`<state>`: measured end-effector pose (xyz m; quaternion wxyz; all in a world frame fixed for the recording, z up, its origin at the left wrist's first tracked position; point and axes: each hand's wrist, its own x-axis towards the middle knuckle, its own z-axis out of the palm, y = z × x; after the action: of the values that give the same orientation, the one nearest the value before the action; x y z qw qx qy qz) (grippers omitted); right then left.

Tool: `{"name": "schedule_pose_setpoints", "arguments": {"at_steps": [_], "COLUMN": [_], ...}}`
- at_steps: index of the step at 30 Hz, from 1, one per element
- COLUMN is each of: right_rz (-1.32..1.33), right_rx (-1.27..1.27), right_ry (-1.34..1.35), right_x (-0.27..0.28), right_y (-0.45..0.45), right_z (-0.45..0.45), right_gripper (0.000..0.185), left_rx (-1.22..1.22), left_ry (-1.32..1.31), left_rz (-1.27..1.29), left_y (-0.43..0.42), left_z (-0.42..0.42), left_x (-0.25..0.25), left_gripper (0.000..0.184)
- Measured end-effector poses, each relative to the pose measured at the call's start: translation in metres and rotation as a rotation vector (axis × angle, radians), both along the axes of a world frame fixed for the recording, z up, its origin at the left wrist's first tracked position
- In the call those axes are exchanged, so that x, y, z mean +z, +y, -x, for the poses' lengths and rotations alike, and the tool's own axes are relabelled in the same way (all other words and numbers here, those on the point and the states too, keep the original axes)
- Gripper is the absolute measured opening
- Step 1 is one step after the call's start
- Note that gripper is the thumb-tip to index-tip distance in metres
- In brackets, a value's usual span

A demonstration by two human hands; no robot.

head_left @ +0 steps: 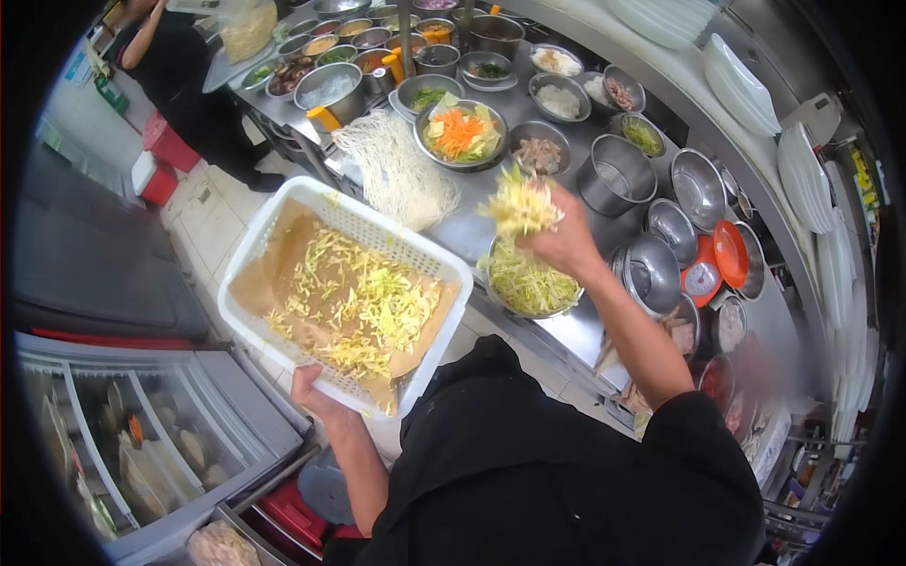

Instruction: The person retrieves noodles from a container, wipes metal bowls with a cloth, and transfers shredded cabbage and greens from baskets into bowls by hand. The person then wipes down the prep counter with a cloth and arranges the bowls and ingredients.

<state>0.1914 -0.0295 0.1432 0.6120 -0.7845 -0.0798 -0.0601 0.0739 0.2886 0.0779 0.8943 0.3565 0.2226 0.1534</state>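
Note:
My left hand (319, 394) grips the near rim of a white perforated plastic basket (247, 274), holding it tilted beside the counter. Brown paper (283, 264) lines the basket, and shredded cabbage (377, 302) lies scattered on it. My right hand (563, 231) is closed around a clump of shredded cabbage (521, 203), raised over a metal bowl heaped with more pale green shreds (530, 278). A bowl of shredded carrot (460, 132) and cut leaves stands just behind. Left of that, a pile of white noodles (392, 170) rests on the counter.
Several metal bowls of ingredients crowd the steel counter (472, 231). At right are an empty metal pot (615, 174), stacked bowls (651, 274) and a red scale (703, 274). An open glass-topped chest (142, 424) stands lower left. Another person (179, 85) stands at upper left.

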Motion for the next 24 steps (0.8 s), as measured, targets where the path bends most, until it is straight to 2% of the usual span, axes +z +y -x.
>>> {"name": "schedule_pose_setpoints", "arguments": {"at_steps": [2,3,5,6,11,14,16,19,22,24], "right_rz": [0.599,0.597,0.899,0.941,1.007,1.021,0.996,1.001,0.998,0.97], "right_rx": [-0.13,-0.137,-0.096,-0.073,-0.082,0.031,0.114,0.207,0.196,0.185], "right_ry": [-0.131,-0.126,-0.052,0.054,0.039,0.136,0.292,0.324,0.305,0.267], "right_x": [-0.031,-0.048,-0.078,-0.079,-0.09,-0.072,-0.053,-0.03,-0.021,-0.009], "right_y": [-0.018,-0.023,-0.031,-0.027,-0.024,-0.029,-0.032,-0.038,-0.043,-0.043], "right_z": [0.011,0.016,0.027,0.031,0.035,0.027,0.026,0.025,0.029,0.032], "right_gripper": [0.046,0.046,0.051,0.058,0.065,0.068,0.074,0.085,0.09,0.085], "left_rx": [0.018,0.01,0.027,0.017,-0.016,0.011,0.006,0.021,0.038,0.039], "left_ry": [0.046,0.048,0.068,0.076,0.06,0.02,0.007,0.014,0.026,0.031], "left_rz": [-0.022,-0.024,-0.033,-0.039,-0.094,-0.063,-0.062,-0.068,-0.076,-0.078], "left_y": [-0.002,-0.002,-0.003,-0.003,0.002,0.001,0.001,-0.001,0.001,0.003], "left_z": [0.001,0.001,0.001,0.0,0.0,-0.001,0.0,0.004,0.006,0.007], "left_x": [0.009,0.011,0.012,0.013,0.008,0.005,0.006,0.01,0.008,0.008], "left_gripper": [0.069,0.069,0.069,0.069,0.069,0.068,0.067,0.067,0.067,0.067]}}
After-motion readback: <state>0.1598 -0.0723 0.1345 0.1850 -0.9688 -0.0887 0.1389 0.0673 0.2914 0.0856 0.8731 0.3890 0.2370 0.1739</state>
